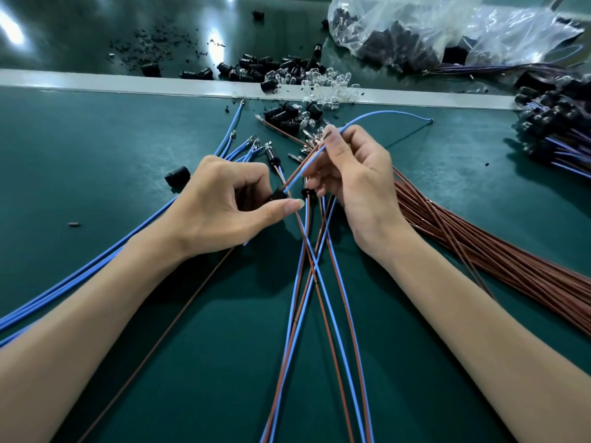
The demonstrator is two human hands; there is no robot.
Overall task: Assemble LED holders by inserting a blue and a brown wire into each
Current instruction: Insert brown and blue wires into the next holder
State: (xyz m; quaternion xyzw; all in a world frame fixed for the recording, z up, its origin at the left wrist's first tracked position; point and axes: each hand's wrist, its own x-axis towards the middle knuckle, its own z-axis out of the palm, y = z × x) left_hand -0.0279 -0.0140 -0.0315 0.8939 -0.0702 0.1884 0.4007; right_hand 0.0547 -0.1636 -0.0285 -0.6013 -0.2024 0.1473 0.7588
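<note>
Bag (511,30) of holders (396,47) — left grip (224,203) pinches holder (277,196), right grip (355,177) blue wire (307,167).

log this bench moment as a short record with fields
left hand: pinches a black holder
right hand: pinches a blue wire, tip at the holder
insertion: cannot tell if seated
left side: loose blue wires
right side: brown bundle
far edge: loose holders, clear LEDs, bag
far right: wired holders in a pile
</note>
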